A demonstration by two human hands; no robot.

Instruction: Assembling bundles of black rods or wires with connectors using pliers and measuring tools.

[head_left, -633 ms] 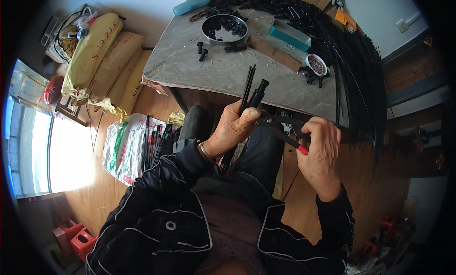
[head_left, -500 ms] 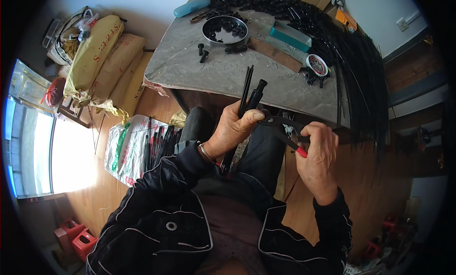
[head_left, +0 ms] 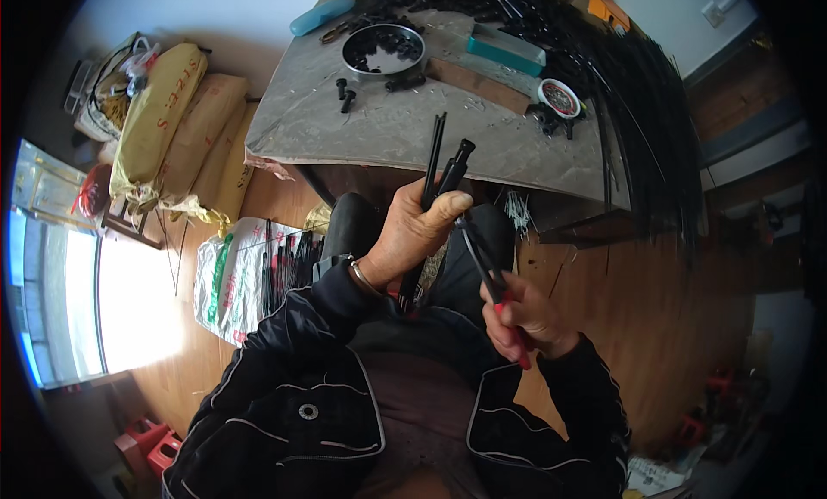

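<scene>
Rods [head_left: 435, 167], thin and black, stand in a bundle at the frame's centre, the left hand [head_left: 413, 232] gripping them with closed fingers. Lower right of it, the right hand [head_left: 521, 314] clasps red-handled pliers [head_left: 495, 288]. Above lies the grey desk [head_left: 379, 133].

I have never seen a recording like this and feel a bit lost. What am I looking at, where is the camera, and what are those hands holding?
There is no machine here: a seated person works with bare hands, and a wide fisheye camera on their head looks down. The left hand grips a bundle of thin black rods. The right hand holds red-handled pliers. Ahead stands a grey worktable with a round metal bowl of small black parts and a large heap of long black rods.
</scene>
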